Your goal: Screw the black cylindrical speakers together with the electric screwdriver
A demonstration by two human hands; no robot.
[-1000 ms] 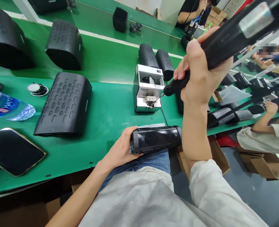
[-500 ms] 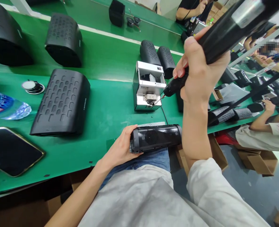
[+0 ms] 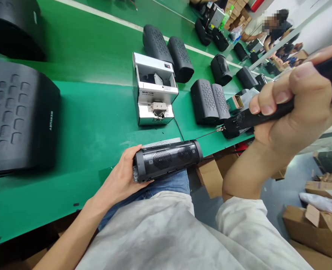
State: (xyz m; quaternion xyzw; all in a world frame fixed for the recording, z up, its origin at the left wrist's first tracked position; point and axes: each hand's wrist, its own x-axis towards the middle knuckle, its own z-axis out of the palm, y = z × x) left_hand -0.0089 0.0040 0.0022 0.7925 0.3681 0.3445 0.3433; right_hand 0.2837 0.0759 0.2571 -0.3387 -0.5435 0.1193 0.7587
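Note:
A black speaker (image 3: 168, 160) with two round perforated grilles lies sideways at the table's front edge, above my lap. My left hand (image 3: 123, 173) is closed around its left end, thumb on top and fingers underneath. At the right, my right hand (image 3: 295, 95) grips a black electric screwdriver (image 3: 240, 122). Its long thin bit points left, with the tip at the speaker's right end; whether it touches cannot be made out. Behind the speaker stands a silver screw feeder (image 3: 156, 92) with an open top tray. A grey pad (image 3: 161, 142) shows behind the speaker.
Textured black speaker housings stand at the left (image 3: 16, 116), behind the feeder (image 3: 157, 43) and to its right (image 3: 205, 99). A cable (image 3: 179, 128) runs from the feeder toward the speaker. Cardboard boxes (image 3: 211, 178) are on the floor. Other people work farther along the green table (image 3: 98, 112).
My right hand has brought the screwdriver from the feeder's front to the right, its bit now at the speaker's right end. My left hand keeps its hold. The view has turned right.

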